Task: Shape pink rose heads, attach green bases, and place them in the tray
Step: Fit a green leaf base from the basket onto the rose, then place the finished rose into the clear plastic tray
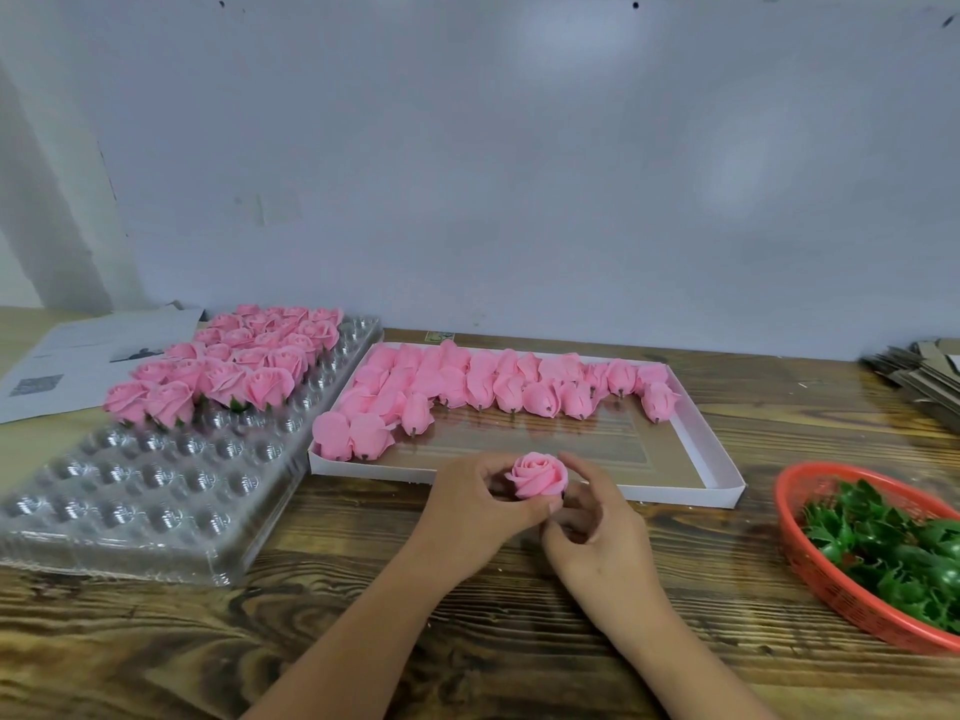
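Both hands together at lower centre of frame: left hand (pixel 475 504) and right hand (pixel 589 517) pinch one pink rose head (pixel 537 476) between fingertips, bloom up. Judgement: shaping step; ease outer petals lightly, support underneath. Green bases (pixel 883 543) wait in red basket (pixel 810 574), right; clear tray (pixel 130 511), left, on the tabletop (pixel 363 589).
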`<state>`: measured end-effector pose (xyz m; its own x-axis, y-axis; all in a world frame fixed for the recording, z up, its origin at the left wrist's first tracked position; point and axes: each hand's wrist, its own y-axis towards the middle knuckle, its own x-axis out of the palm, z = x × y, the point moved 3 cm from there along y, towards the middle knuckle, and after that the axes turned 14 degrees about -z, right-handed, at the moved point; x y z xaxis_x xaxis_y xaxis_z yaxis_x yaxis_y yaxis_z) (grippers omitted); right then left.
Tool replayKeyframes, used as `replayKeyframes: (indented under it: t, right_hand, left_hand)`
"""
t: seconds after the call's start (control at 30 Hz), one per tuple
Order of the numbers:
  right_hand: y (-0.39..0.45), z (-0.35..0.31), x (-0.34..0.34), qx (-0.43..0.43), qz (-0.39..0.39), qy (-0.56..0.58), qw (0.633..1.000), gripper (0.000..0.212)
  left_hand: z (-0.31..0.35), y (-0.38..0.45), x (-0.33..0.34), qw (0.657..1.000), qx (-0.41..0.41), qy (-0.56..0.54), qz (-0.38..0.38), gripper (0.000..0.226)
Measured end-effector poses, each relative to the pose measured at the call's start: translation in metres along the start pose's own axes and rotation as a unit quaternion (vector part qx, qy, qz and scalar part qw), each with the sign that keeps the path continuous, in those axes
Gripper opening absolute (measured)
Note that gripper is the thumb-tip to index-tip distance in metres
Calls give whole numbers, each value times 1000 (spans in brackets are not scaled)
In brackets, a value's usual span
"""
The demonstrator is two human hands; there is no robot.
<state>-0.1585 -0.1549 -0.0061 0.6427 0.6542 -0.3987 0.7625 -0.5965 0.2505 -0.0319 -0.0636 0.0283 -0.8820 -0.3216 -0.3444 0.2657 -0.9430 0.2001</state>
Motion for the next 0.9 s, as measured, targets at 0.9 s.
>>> replayKeyframes:
  t: [0.9]
  right_hand:
    - [2,-2,-2,-41,-6,-8,999,65]
  left_hand:
    - [8,-67,-213,940,-88,45,327,30]
